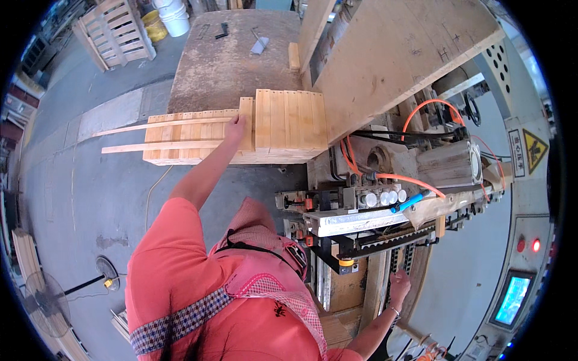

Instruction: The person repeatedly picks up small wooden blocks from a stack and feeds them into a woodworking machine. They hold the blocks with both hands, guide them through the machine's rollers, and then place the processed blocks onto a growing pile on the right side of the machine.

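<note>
My left hand (236,129) reaches out to a row of pale wooden boards (288,120) stacked at the edge of a worn table. Its fingers close at the side of a narrow wooden board (246,107), which rises above the lower boards to its left. Two long thin wooden strips (162,146) lie across those lower boards and stick out past their left end. Down at the right, my right hand (398,289) is beside the machine's chain rail (407,260). Its fingers are curled, and whatever they may hold is too small to make out.
The machine (361,222) fills the right side, with orange air hoses (409,179) and a lit control screen (513,299). A large wooden panel (397,60) slants above it. Small tools lie on the table (235,72). A fan (45,304) stands at lower left.
</note>
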Available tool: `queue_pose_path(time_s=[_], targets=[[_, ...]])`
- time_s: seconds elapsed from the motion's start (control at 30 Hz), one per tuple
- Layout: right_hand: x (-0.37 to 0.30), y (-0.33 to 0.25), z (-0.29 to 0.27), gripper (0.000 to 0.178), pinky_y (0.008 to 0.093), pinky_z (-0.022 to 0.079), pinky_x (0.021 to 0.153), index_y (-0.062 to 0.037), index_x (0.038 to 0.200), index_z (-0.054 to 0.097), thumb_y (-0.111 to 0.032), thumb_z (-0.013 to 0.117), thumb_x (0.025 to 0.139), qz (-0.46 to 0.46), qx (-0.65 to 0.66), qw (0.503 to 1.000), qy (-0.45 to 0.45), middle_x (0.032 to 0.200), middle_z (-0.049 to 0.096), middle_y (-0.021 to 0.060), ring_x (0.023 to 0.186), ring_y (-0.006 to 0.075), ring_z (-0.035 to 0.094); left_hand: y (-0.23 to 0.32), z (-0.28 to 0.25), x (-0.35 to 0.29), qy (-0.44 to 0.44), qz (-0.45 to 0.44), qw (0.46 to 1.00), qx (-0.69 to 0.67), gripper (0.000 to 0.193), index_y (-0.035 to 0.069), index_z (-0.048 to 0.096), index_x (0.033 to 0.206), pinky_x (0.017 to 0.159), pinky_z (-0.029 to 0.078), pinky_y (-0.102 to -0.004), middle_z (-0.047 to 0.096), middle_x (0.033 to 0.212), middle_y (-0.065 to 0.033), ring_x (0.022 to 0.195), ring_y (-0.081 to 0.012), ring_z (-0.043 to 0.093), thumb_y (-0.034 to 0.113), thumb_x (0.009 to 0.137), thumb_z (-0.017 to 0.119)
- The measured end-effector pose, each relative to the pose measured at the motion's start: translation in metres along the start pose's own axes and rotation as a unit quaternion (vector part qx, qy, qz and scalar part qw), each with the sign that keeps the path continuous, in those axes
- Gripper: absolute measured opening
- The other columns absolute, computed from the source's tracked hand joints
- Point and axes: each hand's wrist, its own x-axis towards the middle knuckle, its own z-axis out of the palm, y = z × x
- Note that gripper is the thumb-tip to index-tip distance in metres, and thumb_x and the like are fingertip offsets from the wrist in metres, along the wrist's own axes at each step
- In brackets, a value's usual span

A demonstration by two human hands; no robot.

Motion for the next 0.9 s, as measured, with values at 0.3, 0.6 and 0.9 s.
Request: queue_pose_path(time_s=[0.3,0.6,0.9], targets=[[-0.077,0.018,0.011,0.033,0.0351,0.048,0.07,0.0032,0.095,0.061,-0.023,0.065,0.074,0.077,-0.047,0.994,-0.06,0.087,0.063,0.0168,0.079,0.0307,0.061,-0.028,0.01,0.026,0.021,-0.103,0.97,0.218,0.035,0.005,0.058,0.101,0.071,0.043,-0.0341,0.058,0.088,-0.0089,0.081,-0.0189,0.053,0.036,0.089,0.047],[-0.138,-0.009,-0.008,0.03,0.0434,0.047,0.076,-0.0051,0.086,0.061,-0.033,0.059,0.076,0.131,-0.058,0.989,0.041,0.088,0.063,0.0174,0.087,0.0356,0.059,0.018,0.025,0.016,-0.024,0.134,0.974,0.183,0.039,0.001,0.041,0.123,0.094,0.033,-0.0354,0.04,0.123,-0.0141,0.112,-0.0241,0.04,0.025,0.093,0.041],[-0.255,0.013,-0.107,0.038,0.0399,0.046,0.078,-0.0092,0.096,0.062,-0.04,0.063,0.074,0.457,-0.268,0.806,0.263,0.096,0.062,0.0129,0.094,0.0307,0.057,0.237,0.02,-0.21,-0.152,0.47,0.869,-0.024,0.039,-0.002,0.035,0.13,0.104,0.028,-0.0386,0.032,0.138,-0.0188,0.126,-0.0278,0.035,0.013,0.094,0.035]])
